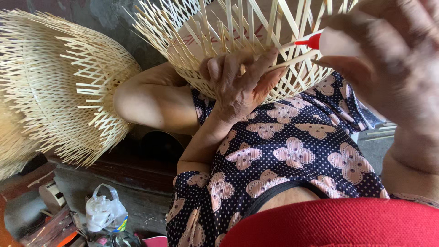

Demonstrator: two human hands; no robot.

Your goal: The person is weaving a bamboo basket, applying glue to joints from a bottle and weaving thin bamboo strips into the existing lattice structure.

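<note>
Gripping the woven bamboo basket (238,41) rim, the left hand (240,84) steadies it while the right hand (388,59), at two o'clock, clasps a red-tipped glue bottle (331,43).

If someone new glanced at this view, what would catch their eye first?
Top centre, the left hand grips an unfinished bamboo basket, while the right hand points a red-tipped squeeze bottle at its strips. Another woven basket fills the left edge, above a navy flowered dress.

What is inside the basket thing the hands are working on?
Through the gaps of the woven bamboo basket a pale card-like sheet shows inside. The strips and the left hand cover the rest.
</note>
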